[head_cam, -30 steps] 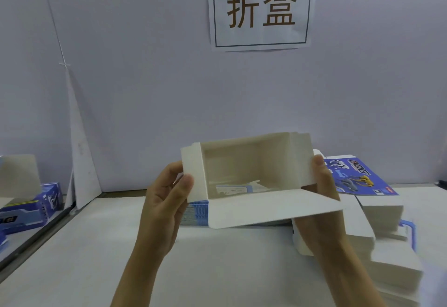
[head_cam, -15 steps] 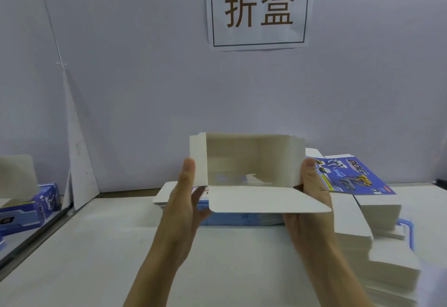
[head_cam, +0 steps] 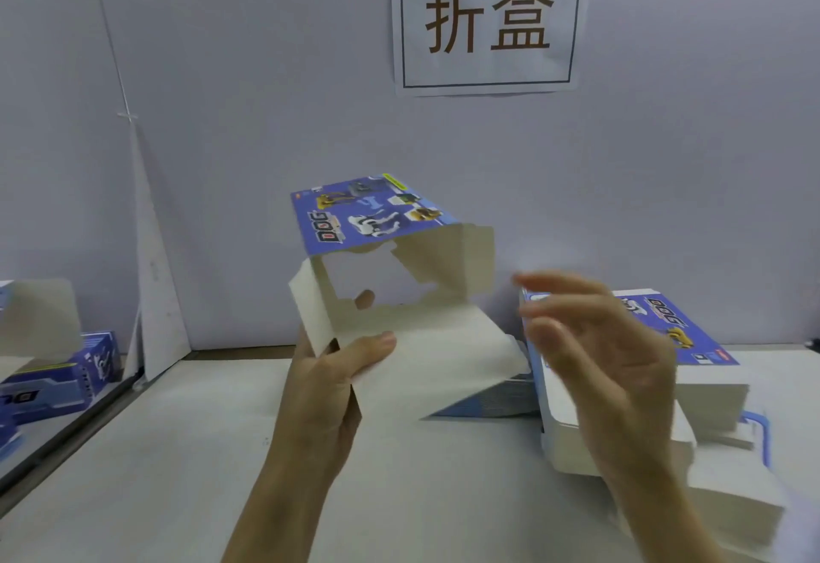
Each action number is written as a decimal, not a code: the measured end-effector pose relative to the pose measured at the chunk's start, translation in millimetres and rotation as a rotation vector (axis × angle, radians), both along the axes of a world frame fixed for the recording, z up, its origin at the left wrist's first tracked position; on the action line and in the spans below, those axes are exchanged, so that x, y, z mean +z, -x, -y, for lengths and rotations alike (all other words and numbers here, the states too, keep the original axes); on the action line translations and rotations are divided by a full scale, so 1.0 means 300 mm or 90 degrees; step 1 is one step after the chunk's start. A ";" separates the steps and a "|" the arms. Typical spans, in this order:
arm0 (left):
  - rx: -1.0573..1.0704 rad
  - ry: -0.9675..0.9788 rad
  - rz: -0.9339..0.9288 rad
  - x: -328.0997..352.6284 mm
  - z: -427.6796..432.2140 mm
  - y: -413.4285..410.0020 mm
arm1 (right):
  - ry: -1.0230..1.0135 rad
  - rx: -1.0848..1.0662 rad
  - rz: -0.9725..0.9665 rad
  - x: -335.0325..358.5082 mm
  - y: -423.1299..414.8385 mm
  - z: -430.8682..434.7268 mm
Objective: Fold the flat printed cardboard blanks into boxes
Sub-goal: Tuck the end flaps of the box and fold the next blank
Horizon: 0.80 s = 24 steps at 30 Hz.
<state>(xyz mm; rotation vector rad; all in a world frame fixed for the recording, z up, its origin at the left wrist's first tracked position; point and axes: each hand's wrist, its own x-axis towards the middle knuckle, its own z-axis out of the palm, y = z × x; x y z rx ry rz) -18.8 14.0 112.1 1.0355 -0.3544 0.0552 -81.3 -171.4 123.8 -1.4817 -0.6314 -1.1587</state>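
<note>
Above table (head_cam: 222, 451) | 1 box (head_cam: 377, 225) pinched by left hand (head_cam: 328, 385) | right hand (head_cam: 594, 354) spread, empty | 1 blank stack (head_cam: 710, 385)

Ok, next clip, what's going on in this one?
A person is folding printed cardboard into boxes at a white table. The left hand grips a half-formed box by its lower left corner and holds it up, blue printed side on top, open end facing the camera with the flaps still loose. The right hand is off the box, open and blurred beside it. A stack of flat blanks lies to the right.
</note>
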 end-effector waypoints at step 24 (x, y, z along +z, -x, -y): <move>-0.156 0.051 0.001 -0.011 0.044 0.025 | 0.273 0.014 -0.269 -0.017 -0.020 -0.005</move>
